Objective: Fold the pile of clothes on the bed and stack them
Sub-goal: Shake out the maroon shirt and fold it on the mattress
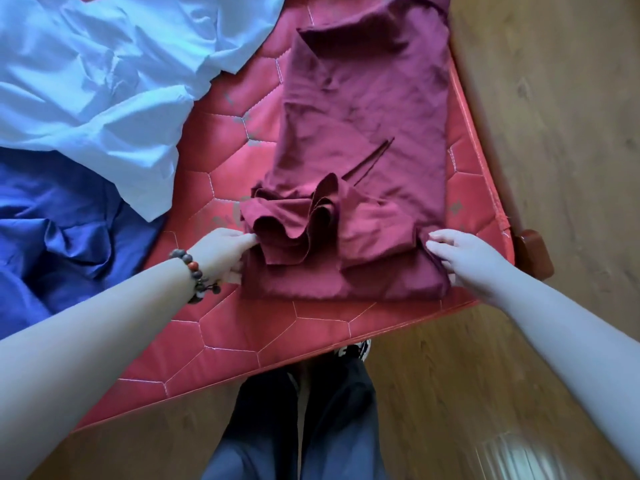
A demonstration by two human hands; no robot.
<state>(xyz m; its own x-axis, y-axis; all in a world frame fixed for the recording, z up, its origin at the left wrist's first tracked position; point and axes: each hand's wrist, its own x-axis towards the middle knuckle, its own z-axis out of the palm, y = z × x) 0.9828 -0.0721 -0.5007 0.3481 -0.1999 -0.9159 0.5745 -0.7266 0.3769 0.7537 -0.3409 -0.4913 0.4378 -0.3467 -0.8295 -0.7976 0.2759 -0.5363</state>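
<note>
Left hand: pinching the near left edge of the maroon garment, fingers curling into the cloth, a beaded bracelet riding on the wrist.
Right hand: gripping the near right edge of the same garment, fingertips tucking under the fold.
Garment: lying lengthways near the right side of the red quilted mattress, already narrowed into a long strip, with its near end bunching in loose ruffles between my two hands.
Pile: light blue cloth and dark blue cloth are waiting unfolded well to the left.
Step, as I'm judging it: getting ready to fold the near end away from me.
Risk: those ruffles are looking likely to get trapped inside the fold and leave a lumpy bundle; the strip is sitting close to the mattress edge, so a crooked lift could drag it off toward the wooden floor.
Writing: grey marks are showing on the mattress, but I'm not reading any of them.
</note>
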